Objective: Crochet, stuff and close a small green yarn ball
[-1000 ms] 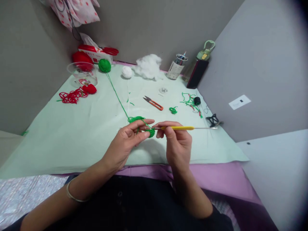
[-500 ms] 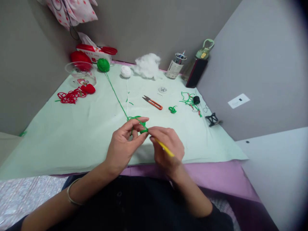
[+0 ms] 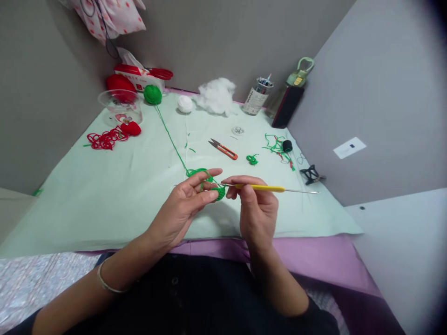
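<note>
Between the thumb and fingers of my left hand [image 3: 181, 204] is a small green crochet piece [image 3: 220, 192]. Green yarn [image 3: 197, 173] loops over its raised index finger and leads back to a green yarn ball [image 3: 152, 95]. My right hand [image 3: 258, 204] is closed on a crochet hook [image 3: 268, 188] with a yellow handle and metal ends. The hook lies nearly level, its left end at the green piece, where a loop of yarn reaches it. Fingers partly hide the piece and the hook's tip.
Orange thread snips [image 3: 223, 149] lie beyond my hands, beside a green yarn scrap [image 3: 252, 160]. White stuffing [image 3: 216, 95], a white yarn ball [image 3: 185, 104], a pen jar [image 3: 257, 97] and a phone [image 3: 288, 107] stand at the back. Red yarn [image 3: 106, 139] and a clear cup [image 3: 122, 109] are left.
The hook has swung from slanting down toward me to nearly level, pointing right. My right hand has turned and moved slightly right; more of the green piece shows.
</note>
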A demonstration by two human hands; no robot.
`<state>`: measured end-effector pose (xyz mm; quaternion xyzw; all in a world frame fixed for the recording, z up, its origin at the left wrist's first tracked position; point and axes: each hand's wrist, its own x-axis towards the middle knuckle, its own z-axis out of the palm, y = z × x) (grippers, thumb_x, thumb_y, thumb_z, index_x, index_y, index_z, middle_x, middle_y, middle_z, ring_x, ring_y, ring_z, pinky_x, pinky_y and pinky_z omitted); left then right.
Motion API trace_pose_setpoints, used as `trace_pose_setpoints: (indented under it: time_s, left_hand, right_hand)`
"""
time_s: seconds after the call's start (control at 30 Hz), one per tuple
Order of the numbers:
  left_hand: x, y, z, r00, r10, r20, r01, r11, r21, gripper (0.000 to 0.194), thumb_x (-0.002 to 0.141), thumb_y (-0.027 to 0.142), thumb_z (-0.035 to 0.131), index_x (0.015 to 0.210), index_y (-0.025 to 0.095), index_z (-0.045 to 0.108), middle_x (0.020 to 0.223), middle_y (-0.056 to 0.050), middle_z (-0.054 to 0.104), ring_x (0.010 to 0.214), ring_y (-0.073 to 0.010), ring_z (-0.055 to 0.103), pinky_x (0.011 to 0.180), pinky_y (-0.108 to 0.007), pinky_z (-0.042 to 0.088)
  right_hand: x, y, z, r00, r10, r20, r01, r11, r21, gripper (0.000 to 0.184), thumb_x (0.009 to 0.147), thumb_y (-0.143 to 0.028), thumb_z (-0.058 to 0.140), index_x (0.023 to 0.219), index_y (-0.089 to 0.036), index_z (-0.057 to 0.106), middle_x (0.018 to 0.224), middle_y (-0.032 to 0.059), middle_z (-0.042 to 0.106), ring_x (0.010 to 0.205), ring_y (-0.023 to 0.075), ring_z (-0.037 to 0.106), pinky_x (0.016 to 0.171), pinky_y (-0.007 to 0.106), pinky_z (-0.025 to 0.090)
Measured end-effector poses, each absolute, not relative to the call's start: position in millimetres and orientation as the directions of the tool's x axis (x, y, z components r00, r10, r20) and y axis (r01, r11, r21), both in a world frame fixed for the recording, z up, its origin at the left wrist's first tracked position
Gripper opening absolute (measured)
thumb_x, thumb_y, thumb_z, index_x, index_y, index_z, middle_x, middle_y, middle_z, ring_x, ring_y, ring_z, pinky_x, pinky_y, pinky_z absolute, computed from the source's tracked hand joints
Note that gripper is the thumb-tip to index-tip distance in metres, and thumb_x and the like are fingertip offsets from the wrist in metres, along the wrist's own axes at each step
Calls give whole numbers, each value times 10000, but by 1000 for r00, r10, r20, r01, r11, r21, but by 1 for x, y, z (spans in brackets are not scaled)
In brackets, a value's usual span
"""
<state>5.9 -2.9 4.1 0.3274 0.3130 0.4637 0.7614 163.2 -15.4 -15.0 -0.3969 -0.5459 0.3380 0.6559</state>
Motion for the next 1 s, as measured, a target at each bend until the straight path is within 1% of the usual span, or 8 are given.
trace_pose_setpoints:
  time_s: [0.27, 0.37, 0.5, 0.6, 0.67, 0.77, 0.87, 1.0]
  left_hand:
    - [3, -1, 2, 335, 931, -144, -473, 298, 829, 361, 828, 225, 825, 1186, 251, 790, 969, -14, 664, 971, -156, 574, 902, -250, 434]
    - [3, -3, 0, 275, 958, -81, -418, 195, 887, 349, 838, 230, 817, 1185, 260, 790, 987, -18, 662, 970, -169, 566, 895, -265, 437]
    - [7, -7, -3, 154, 988, -15, -322, 65, 945, 413, 797, 181, 846, 1193, 279, 779, 911, 9, 642, 828, -153, 561, 805, -273, 449]
    - [9, -7, -4, 226, 969, -96, -429, 188, 884, 448, 796, 204, 860, 1229, 256, 757, 860, 15, 651, 791, -131, 577, 792, -247, 472]
    - [7, -4, -3, 354, 915, -194, -505, 361, 784, 412, 812, 238, 857, 1214, 233, 768, 786, 36, 626, 635, -70, 512, 784, -224, 494]
    - [2, 1, -1, 434, 865, -252, -537, 473, 699, 352, 814, 229, 850, 1162, 212, 800, 744, 60, 601, 488, -7, 348, 823, -219, 528]
    - [1, 3, 3, 407, 890, -207, -531, 415, 738, 349, 821, 211, 836, 1168, 228, 802, 931, -1, 696, 699, -58, 571, 879, -217, 522]
    - [6, -1, 5, 360, 922, -141, -501, 319, 804, 328, 832, 203, 835, 1156, 243, 809, 967, -9, 711, 944, -114, 623, 895, -187, 491]
  right_hand:
    - [166, -17, -9, 174, 892, 418, -84, 437, -896, 187, 1056, -353, 559, 1010, -231, 694, 886, 27, 764, 652, 139, 668, 652, 319, 568]
    - [165, -23, -6, 169, 843, 510, 82, 503, -860, 187, 1070, -287, 521, 1032, -238, 699, 922, 29, 766, 661, 142, 674, 656, 329, 578]
    - [162, -27, -13, -12, 679, 734, 515, 633, -578, 219, 1035, -183, 555, 1163, -267, 712, 999, 54, 774, 797, 189, 718, 717, 367, 595]
    - [159, -27, -24, -90, 533, 841, 658, 666, -352, 343, 970, -108, 650, 1237, -310, 727, 1069, 68, 765, 904, 218, 727, 741, 371, 599]
    - [158, -25, -26, -30, 536, 843, 621, 671, -405, 357, 964, -95, 655, 1226, -321, 744, 1085, 67, 756, 925, 216, 722, 744, 364, 602]
    - [161, -23, -18, 143, 669, 730, 357, 653, -668, 246, 1024, -166, 583, 1141, -285, 764, 980, 51, 751, 826, 187, 704, 694, 345, 588]
    - [163, -19, -8, 199, 793, 576, 76, 573, -816, 197, 1044, -234, 574, 1041, -254, 770, 889, 24, 731, 702, 142, 660, 634, 302, 557]
    - [162, -17, -6, 124, 820, 559, 138, 544, -828, 163, 1025, -234, 613, 1033, -247, 775, 907, 21, 749, 710, 139, 664, 654, 297, 570]
